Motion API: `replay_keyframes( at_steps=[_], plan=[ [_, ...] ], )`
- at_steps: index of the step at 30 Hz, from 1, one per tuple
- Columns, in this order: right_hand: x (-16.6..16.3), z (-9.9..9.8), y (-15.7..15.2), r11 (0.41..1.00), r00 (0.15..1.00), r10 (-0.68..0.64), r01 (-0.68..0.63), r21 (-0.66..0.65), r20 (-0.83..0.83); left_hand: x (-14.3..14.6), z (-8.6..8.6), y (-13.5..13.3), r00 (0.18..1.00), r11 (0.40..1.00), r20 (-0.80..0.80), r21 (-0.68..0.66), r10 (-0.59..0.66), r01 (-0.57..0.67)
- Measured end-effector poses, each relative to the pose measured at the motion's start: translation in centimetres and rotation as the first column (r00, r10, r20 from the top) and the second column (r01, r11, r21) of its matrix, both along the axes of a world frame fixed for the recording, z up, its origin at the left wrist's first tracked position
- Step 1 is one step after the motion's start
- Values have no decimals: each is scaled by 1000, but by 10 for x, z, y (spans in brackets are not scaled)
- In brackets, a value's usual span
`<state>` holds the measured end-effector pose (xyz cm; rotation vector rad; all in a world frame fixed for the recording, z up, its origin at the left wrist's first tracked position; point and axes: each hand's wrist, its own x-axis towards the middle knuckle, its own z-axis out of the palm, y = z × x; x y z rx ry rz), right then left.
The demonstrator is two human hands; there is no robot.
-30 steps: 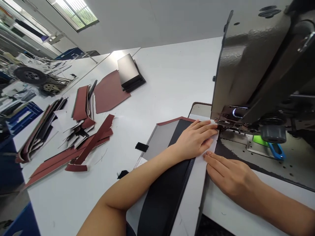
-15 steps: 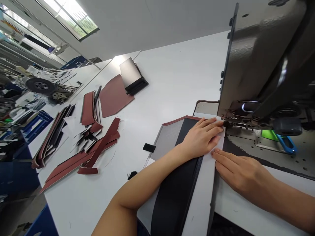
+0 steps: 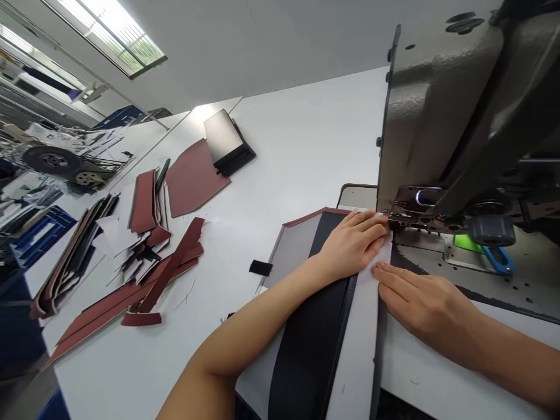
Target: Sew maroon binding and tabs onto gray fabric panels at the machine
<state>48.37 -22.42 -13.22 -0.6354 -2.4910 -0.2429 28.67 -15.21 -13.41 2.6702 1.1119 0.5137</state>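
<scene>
My left hand (image 3: 352, 244) lies flat, fingers stretched out, on a layered sewing piece close to the sewing machine's needle area. The piece has a grey panel (image 3: 294, 248) edged in dark red, a wide black band (image 3: 301, 350) and a white strip (image 3: 356, 344) along its right side. At the strip's right edge, my right hand (image 3: 426, 300) has its fingers together, fingertips pinching the edge. The sewing machine (image 3: 433, 111) stands over the far end of the strip; its needle is hidden.
Dark red cut pieces (image 3: 144, 204) and strips lie in piles on the white table (image 3: 280, 151) at left. A stack of black pieces (image 3: 227, 140) sits farther back. Blue-handled snips (image 3: 499, 259) rest on the machine bed, beside something bright green (image 3: 468, 242). A blue crate (image 3: 39, 236) stands at far left.
The view has turned slightly, so the table and machine appear shifted left. Both hands keep nearly the same hold and place on the piece.
</scene>
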Motion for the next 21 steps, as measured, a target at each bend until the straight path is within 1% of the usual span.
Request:
replay_keyframes(
  at_steps=[3,6,8,10,12,14,17,21],
  plan=[
    [0,-2,3,999,1000,-29,28,15,3,1,1,8,1000,1000,20,25,-13,13],
    [0,-1,-1,997,997,-76,75,30,9,-2,4,6,997,998,68,57,-29,25],
    [2,0,-9,995,995,-99,99,14,29,-8,7,-4,993,997,94,27,-75,73],
    [4,1,-18,997,996,-75,76,-20,53,-16,9,-18,987,993,119,-32,-113,117],
    [6,1,-25,999,998,-29,31,-43,58,-22,11,-30,986,990,121,-73,-114,123],
    [7,0,-30,999,999,-16,18,-48,47,-26,11,-37,991,991,89,-82,-98,105],
    [7,-2,-29,998,999,-37,39,-59,22,-25,10,-35,994,993,40,-70,-97,100],
    [8,-5,-17,996,998,-62,62,-61,7,-21,7,-18,994,993,11,-52,-109,109]
  ],
)
